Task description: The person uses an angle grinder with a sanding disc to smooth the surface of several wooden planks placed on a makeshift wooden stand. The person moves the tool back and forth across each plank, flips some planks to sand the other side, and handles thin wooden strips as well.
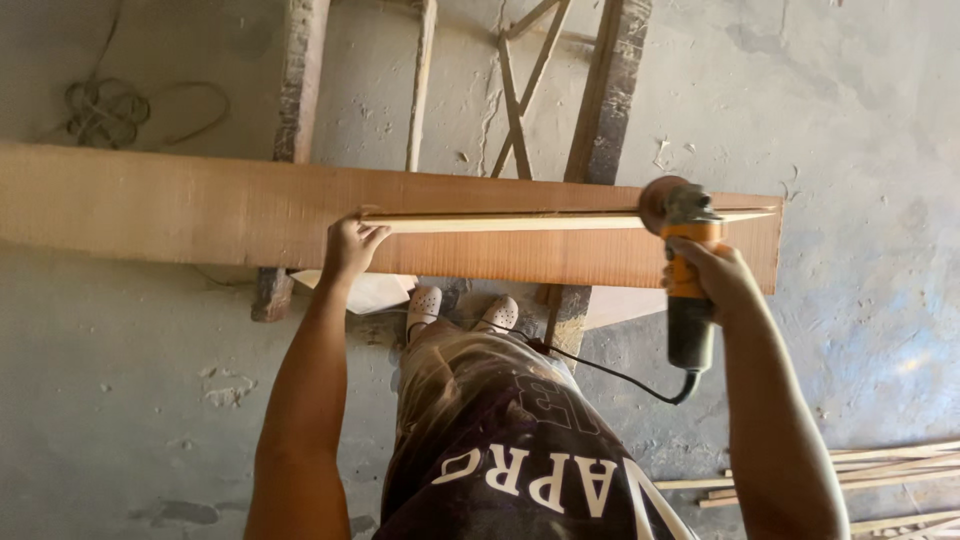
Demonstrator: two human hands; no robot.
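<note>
the right hand (722, 272) clenches an orange grinder (686, 270), its disc on the far end of a pale strip (520, 222) lying on a wide board (200, 210). the left hand (350, 245) pins the strip's other end. the disc sits at one end only, so most of the strip's length seems left to work.

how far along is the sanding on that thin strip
Set up: the pale strip lies on the wide board, which rests on trestles. In hand: the left hand pins the strip's left end, and the right hand holds the orange grinder, its disc at the right tip. How much is already sanded cannot be told. More strips lie on the floor.
</note>
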